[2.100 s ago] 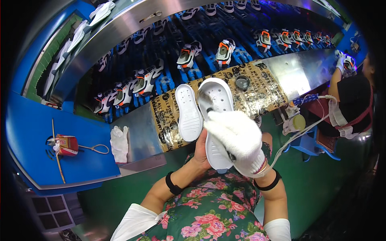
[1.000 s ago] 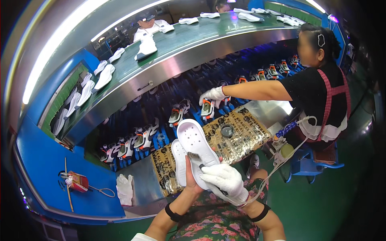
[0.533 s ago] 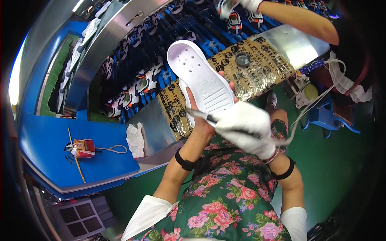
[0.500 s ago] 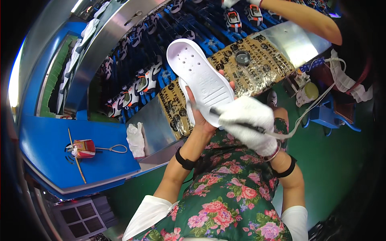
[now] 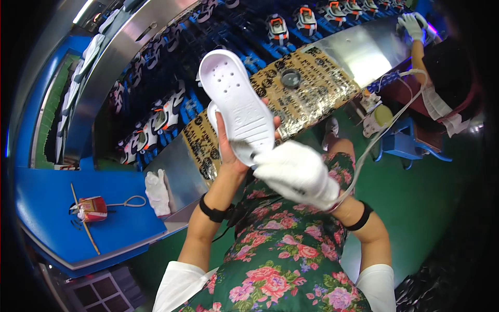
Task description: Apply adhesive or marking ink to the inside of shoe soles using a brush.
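Head view; hands [image 5: 230, 157] [image 5: 297, 172], held white sole [image 5: 244, 110]

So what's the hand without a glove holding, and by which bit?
The left hand holds a white shoe sole by its lower, narrower end, gripping around both side edges.

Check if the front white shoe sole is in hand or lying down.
In hand: the left hand cups the front white shoe sole, thumb at one edge, fingertips past the other.
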Tool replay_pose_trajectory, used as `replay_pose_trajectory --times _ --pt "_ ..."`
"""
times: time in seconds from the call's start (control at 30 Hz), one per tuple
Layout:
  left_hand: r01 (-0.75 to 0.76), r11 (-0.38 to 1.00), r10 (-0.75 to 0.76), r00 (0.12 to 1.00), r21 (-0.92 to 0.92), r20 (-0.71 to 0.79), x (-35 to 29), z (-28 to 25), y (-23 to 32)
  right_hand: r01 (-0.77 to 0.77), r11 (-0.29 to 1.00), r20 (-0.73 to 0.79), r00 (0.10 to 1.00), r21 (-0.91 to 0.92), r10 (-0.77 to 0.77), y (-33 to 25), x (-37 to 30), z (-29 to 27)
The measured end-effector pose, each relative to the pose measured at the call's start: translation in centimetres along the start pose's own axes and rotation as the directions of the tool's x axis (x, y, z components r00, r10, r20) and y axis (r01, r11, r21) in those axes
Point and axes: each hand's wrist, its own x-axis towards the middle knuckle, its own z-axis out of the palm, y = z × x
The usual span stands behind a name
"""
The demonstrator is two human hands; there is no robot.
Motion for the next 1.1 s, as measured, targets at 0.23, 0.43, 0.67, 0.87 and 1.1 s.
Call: replay_pose_trajectory --times 0.23,0.43,0.67,0.87,1.1 --pt "-0.015 0.996 0.021 0.998 0.093 -0.06 -0.2 0.3 0.1 -0.336 0.923 -0.146 0.92 0.189 0.365 0.1 0.0 -0.1" --pt "0.079 0.997 -0.08 0.988 0.013 0.135 1.3 -0.6 1.6 -0.091 0.984 0.05 0.995 0.151 0.084 -1.2 -0.1 0.4" --pt "0.119 0.984 -0.143 0.97 0.131 0.198 2.0 0.3 2.1 -0.096 0.995 -0.03 0.995 0.028 0.097 0.5 -0.2 -0.4" --pt "0.21 0.947 -0.264 0.94 0.244 0.217 2.1 0.3 3.2 -0.233 0.939 0.135 0.97 0.255 0.204 -1.7 -0.7 -0.3" --pt "0.305 0.863 -0.343 0.939 0.404 0.026 1.9 1.7 3.6 -0.016 1.0 0.045 0.999 -0.011 0.016 -0.3 -0.2 -1.4"
